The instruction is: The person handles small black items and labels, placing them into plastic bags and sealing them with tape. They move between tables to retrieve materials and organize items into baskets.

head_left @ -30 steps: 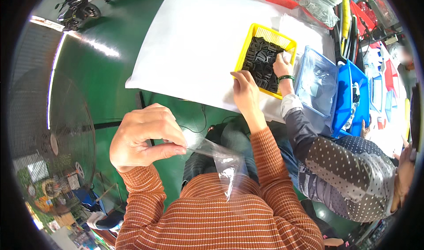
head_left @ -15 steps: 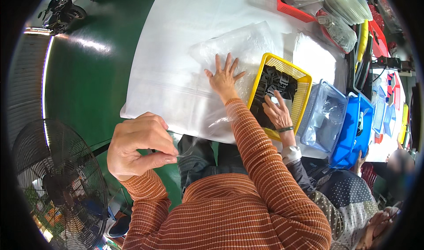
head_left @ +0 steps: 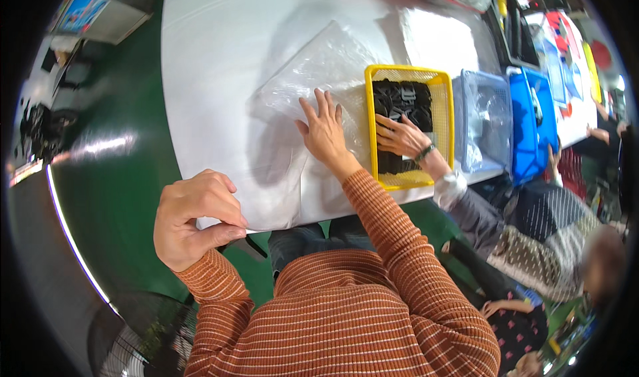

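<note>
My left hand (head_left: 200, 217) hangs off the near edge of the large white desk (head_left: 213, 77), thumb and forefinger drawn together in a pinch. Film that thin could escape the view, so I can't say whether anything is caught between those tips.

To the right, a large, crinkled sheet or bag of clear plastic (head_left: 319, 67) lies on the desk. My right hand (head_left: 326, 134) rests at its near side, palm down, fingers spread and grasping nothing. Next comes a yellow rectangular plastic basket (head_left: 448, 111) of small black plastic parts (head_left: 419, 107), with a co-worker's hand (head_left: 403, 137) among them; past it stand a pale blue mesh basket (head_left: 489, 77) and a bright blue plastic bin (head_left: 522, 131).

As I judge it, the clear plastic is laid out but not smooth: its creases are left. The black parts I can see are all in the basket.

Half a second ago, a wisp of clear film showed at my left fingertips; now I make out none. My right hand remains spread on the plastic, and the co-worker's fingers have shifted toward the basket's left side.
</note>
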Available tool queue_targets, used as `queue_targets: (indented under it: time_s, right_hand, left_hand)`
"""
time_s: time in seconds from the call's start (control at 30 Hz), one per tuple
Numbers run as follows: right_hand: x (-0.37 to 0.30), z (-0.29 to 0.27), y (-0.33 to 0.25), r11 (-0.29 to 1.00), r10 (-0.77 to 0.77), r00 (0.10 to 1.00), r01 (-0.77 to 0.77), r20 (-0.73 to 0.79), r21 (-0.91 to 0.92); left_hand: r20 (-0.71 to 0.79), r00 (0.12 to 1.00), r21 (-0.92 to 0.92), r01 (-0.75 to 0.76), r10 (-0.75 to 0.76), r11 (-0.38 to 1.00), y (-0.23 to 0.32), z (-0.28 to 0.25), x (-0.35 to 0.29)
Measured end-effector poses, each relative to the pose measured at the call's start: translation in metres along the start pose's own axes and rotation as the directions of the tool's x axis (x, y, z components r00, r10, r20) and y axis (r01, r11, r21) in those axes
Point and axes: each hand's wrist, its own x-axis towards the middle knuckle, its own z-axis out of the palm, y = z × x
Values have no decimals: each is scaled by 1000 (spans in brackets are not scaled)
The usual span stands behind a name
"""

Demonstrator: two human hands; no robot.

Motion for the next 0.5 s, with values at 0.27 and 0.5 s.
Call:
queue_targets:
  time_s: [0.27, 0.5]
  right_hand:
    - [-107, -90, 15, 948, 201, 871, -288, -449, -135]
    - [-128, -86, 67, 671, 540, 729, -675, -421, -307]
  left_hand:
    - [197, 980, -44, 12, -3, 999, -6, -37, 27]
    - [255, 966, -108, 60, -30, 992, -14, -22, 59]
